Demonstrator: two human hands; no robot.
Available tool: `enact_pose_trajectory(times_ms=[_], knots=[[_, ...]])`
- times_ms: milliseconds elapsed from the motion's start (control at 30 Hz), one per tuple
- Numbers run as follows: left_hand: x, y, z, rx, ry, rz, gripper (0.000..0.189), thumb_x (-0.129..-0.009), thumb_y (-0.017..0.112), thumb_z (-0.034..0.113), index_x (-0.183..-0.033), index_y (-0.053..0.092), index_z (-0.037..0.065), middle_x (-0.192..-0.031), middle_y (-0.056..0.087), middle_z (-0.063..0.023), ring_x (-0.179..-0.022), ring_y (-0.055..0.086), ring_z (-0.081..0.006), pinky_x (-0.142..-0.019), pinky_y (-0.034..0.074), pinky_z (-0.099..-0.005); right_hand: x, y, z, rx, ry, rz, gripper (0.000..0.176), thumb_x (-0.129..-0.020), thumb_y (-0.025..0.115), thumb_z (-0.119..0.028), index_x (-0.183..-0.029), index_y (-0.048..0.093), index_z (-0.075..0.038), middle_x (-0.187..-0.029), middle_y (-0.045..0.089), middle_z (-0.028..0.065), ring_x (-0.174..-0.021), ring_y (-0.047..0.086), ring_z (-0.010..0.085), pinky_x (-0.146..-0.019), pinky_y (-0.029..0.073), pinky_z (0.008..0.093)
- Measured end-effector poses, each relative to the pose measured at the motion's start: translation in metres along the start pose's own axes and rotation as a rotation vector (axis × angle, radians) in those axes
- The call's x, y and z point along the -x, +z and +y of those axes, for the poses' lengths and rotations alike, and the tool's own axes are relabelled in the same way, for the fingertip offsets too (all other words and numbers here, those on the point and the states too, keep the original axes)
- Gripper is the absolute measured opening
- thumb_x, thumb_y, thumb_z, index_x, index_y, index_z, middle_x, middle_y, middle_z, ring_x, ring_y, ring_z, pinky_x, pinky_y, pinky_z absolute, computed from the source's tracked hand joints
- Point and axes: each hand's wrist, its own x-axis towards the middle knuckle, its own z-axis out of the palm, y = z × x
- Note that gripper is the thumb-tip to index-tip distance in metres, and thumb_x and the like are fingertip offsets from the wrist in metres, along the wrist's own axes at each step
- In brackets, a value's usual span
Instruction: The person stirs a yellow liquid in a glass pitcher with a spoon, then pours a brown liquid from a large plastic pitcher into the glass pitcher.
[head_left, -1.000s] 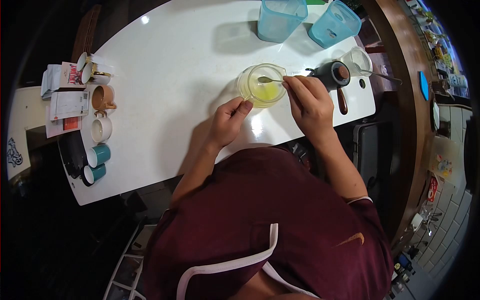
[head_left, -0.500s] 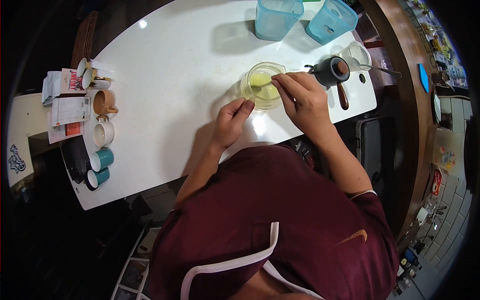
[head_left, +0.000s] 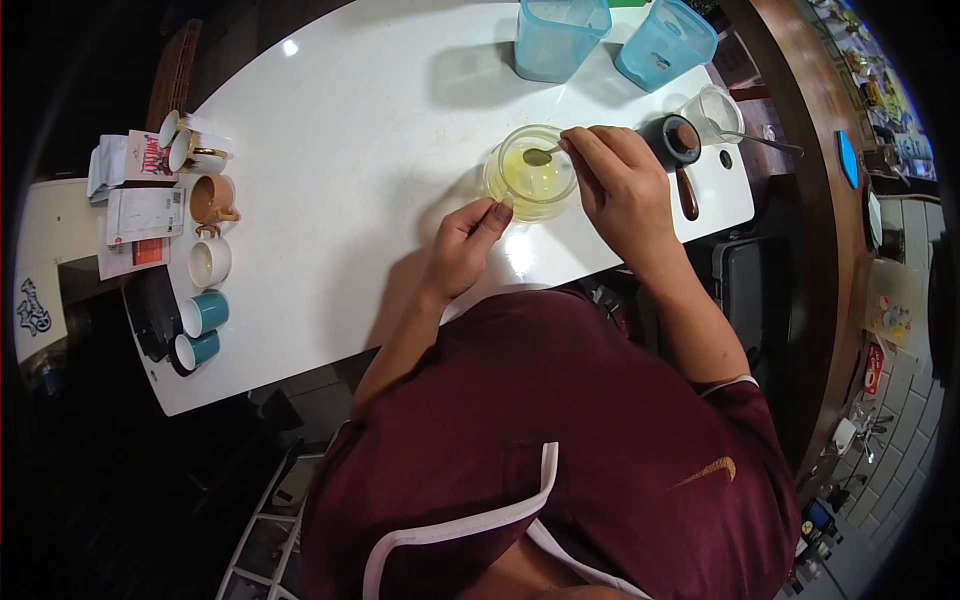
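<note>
A clear glass jug (head_left: 531,206) stands on the white table with pale yellow-green liquid (head_left: 533,181) inside. My left hand (head_left: 468,244) is closed on the jug's handle, thumb on top, at the near left side. Over the jug's right rim, my right hand (head_left: 627,188) pinches the handle of a metal spoon (head_left: 537,157). The spoon's bowl shows inside the mouth of the jug, over the liquid. Most of the spoon's handle is hidden by my fingers.
Two blue plastic containers (head_left: 565,58) stand at the back. To the right are a dark pot (head_left: 668,150) with a wooden handle and a clear cup (head_left: 712,108) holding a long spoon. Several mugs (head_left: 212,200) line the left edge beside paper pouches (head_left: 143,215).
My right hand has moved a little to the right, and the spoon's bowl now shows more plainly near the jug's far side. My left hand keeps hold of the handle.
</note>
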Motion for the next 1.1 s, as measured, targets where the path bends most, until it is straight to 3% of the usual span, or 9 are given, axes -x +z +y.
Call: enact_pose_trajectory(times_ms=[333,533,667,833,933,1100], knots=[[0.0,0.0,0.006,-0.018,0.007,0.023,0.032,-0.097,0.046,0.027,-0.073,0.049,0.006,-0.065,0.037,0.0061,-0.06,0.029,-0.0049,-0.056,0.027,-0.0215,-0.002,0.017,-0.003,-0.143,0.06,0.014,0.013,-0.077,0.066,-0.01,-0.089,0.064,-0.004,-0.079,0.063,0.0081,-0.074,0.059,0.0254,-0.068,0.047,0.0348],[0.0,0.001,0.011,-0.028,0.017,0.035,0.032,-0.097,0.047,0.027,-0.074,0.05,0.005,-0.065,0.036,0.0068,-0.061,0.029,-0.0042,-0.056,0.027,-0.021,-0.009,0.01,0.003,-0.055,-0.046,-0.018,0.016,-0.075,0.067,-0.004,-0.092,0.065,-0.003,-0.084,0.065,0.0087,-0.076,0.061,0.0241,-0.066,0.049,0.0328],[0.001,-0.005,0.005,-0.05,0.027,0.036,0.032,-0.096,0.051,0.027,-0.079,0.057,0.001,-0.064,0.039,0.0076,-0.062,0.031,-0.003,-0.054,0.029,-0.0207,-0.011,0.0,0.006,-0.004,-0.118,-0.092,0.021,-0.073,0.065,-0.003,-0.095,0.062,-0.004,-0.086,0.063,0.008,-0.08,0.059,0.0257,-0.072,0.047,0.0346],[0.001,-0.005,0.011,-0.096,0.013,0.057,0.033,-0.097,0.048,0.027,-0.071,0.049,0.005,-0.064,0.035,0.0069,-0.061,0.028,-0.004,-0.055,0.026,-0.021,-0.022,-0.017,0.001,0.034,-0.132,-0.226,0.021,-0.075,0.066,-0.002,-0.095,0.063,-0.003,-0.087,0.063,0.0086,-0.081,0.059,0.0262,-0.072,0.047,0.0352],[0.001,-0.006,0.013,-0.099,0.025,0.05,0.033,-0.097,0.048,0.027,-0.071,0.049,0.005,-0.064,0.036,0.0067,-0.061,0.029,-0.0043,-0.055,0.026,-0.0212,-0.023,-0.019,-0.001,-0.06,-0.094,-0.279,0.017,-0.076,0.066,-0.003,-0.093,0.064,-0.002,-0.086,0.064,0.0097,-0.078,0.06,0.026,-0.07,0.048,0.0343],[0.001,-0.007,0.01,-0.07,0.025,0.028,0.033,-0.097,0.048,0.027,-0.071,0.049,0.006,-0.064,0.037,0.0061,-0.061,0.03,-0.0049,-0.056,0.027,-0.0214,-0.018,-0.001,0.002,-0.271,0.127,-0.147,0.012,-0.077,0.066,-0.01,-0.088,0.066,-0.003,-0.078,0.065,0.0104,-0.071,0.06,0.0282,-0.065,0.049,0.0371]])
